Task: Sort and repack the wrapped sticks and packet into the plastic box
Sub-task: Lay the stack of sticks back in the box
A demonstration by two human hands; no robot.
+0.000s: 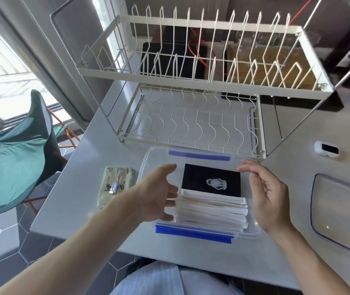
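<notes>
A head-worn camera looks down at a pale table [80,201] where a clear plastic box [148,160] with blue clip strips along its near and far edges sits open. Inside, a stack of white paper-wrapped sticks [212,213] lies lengthwise across the near half. Behind them, in the far half, lies a flat black packet [197,177] with a small white figure printed on it — no words on it can be read.

The left hand [157,192] reaches in from the left, palm turned toward the box, fingers straight and slightly spread, their tips at the left ends of the sticks. The right hand [269,194] is at the box's right side, fingers relaxed and loosely bent, tips near the far right rim. Neither hand is holding anything; whether the right fingers touch the rim cannot be told.

Left of the box lies a pale yellow wrapped pack [108,196] with partly legible dark lettering ending in "Ni", and a coiled white USB cable [117,179] rests on top of it. At the right edge lies the clear lid [340,205]. Beyond the box stands a white two-tier wire dish rack [201,77]. A small white device [327,149] with a dark screen sits to the right. A chair draped in green fabric [18,169] stands on the hexagon-tiled floor at left.
</notes>
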